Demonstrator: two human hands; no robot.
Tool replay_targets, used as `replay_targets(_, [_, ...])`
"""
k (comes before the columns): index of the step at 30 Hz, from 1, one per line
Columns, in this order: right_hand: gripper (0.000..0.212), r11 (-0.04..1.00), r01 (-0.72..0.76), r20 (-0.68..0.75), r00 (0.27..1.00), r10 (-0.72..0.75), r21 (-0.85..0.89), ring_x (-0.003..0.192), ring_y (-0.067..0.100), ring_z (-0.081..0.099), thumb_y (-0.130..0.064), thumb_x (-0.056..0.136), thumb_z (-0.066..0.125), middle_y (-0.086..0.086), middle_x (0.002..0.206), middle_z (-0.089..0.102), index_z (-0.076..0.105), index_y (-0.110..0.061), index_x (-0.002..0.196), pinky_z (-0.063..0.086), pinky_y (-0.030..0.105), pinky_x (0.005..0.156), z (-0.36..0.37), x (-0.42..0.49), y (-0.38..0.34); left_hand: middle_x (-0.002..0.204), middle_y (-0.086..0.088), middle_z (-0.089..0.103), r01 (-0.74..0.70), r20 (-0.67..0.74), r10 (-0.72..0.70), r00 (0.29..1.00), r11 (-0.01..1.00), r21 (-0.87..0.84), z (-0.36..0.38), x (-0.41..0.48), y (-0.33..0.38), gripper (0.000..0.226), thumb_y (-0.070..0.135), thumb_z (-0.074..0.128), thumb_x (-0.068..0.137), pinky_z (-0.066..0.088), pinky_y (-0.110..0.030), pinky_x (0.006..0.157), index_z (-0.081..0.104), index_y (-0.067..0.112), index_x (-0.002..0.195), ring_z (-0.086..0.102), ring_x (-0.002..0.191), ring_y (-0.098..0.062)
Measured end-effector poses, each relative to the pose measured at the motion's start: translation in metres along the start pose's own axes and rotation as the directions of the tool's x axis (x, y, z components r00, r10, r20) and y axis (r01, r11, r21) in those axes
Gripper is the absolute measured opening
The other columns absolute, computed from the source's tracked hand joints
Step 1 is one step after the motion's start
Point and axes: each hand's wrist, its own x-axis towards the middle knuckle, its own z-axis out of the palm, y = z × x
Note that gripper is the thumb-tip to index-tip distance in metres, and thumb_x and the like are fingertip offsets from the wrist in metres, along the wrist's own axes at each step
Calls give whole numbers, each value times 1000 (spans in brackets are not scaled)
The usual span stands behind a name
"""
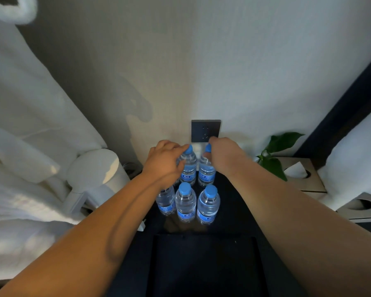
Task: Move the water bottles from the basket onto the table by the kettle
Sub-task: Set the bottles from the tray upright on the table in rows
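On the dark table (pixel 234 202), near the white kettle (pixel 99 170), five water bottles (pixel 185 203) stand upright; the left hand (pixel 165 161) grips the back-left bottle (pixel 189 168) at its shoulder; the right hand (pixel 223 153) pinches the back-right bottle (pixel 206 173) at its neck.

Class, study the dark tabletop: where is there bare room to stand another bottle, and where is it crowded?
Bare table lies between the front-row bottles and the tissue box, plus a narrow strip before the dark basket. Crowded: the kettle side, and the back, where the left hand grips the back-left bottle and the right hand the back-right bottle.
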Motion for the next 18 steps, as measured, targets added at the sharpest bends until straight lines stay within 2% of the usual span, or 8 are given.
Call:
replay_targets(3, [41, 999, -11, 4, 1000, 11, -49, 98, 29, 63, -47, 102, 63, 11, 110, 65, 57, -12, 122, 44, 37, 72, -1, 1, -2, 135, 6, 62, 7, -7, -7, 1000, 1000, -20, 0, -1, 0, 54, 35, 58, 98, 35, -41, 103, 51, 32, 151, 38, 131, -22])
replay_targets(5, [41, 999, 10, 3, 1000, -10, -45, 97, 29, 64, -46, 101, 62, 10, 110, 66, 56, -14, 126, 45, 36, 71, -2, -1, -2, 134, 5, 63, 4, -12, -4, 1000, 1000, -23, 0, -1, 0, 53, 35, 58, 98, 37, -42, 102, 52, 32, 150, 40, 130, -22])
replay_targets(8, [31, 998, 60, 40, 997, -59, -25, 85, 26, 58, -26, 101, 60, 10, 106, 67, 56, -15, 130, 45, 34, 66, -4, -2, -1, 131, 4, 65, 2, -24, -3, 1000, 1000, -23, 1, -1, 0, 53, 31, 58, 97, 39, -44, 100, 53, 30, 149, 41, 128, -24])
replay_targets(11, [27, 997, 67, 50, 997, -65, -42, 90, 29, 62, -19, 103, 58, 15, 108, 67, 56, -10, 128, 49, 37, 69, -4, -3, -1, 131, 5, 65, 6, -31, -7, 999, 1000, -25, 2, 0, -1, 53, 31, 56, 96, 37, -42, 99, 53, 30, 149, 40, 127, -23])
replay_targets(18, [43, 998, 21, 15, 1000, -20, -51, 108, 31, 66, -40, 107, 57, 14, 121, 67, 56, -10, 137, 50, 37, 80, -1, -2, -7, 129, 5, 65, 7, -45, -9, 999, 999, -38, 4, 0, -1, 52, 31, 57, 97, 34, -39, 98, 54, 31, 149, 39, 127, -21])
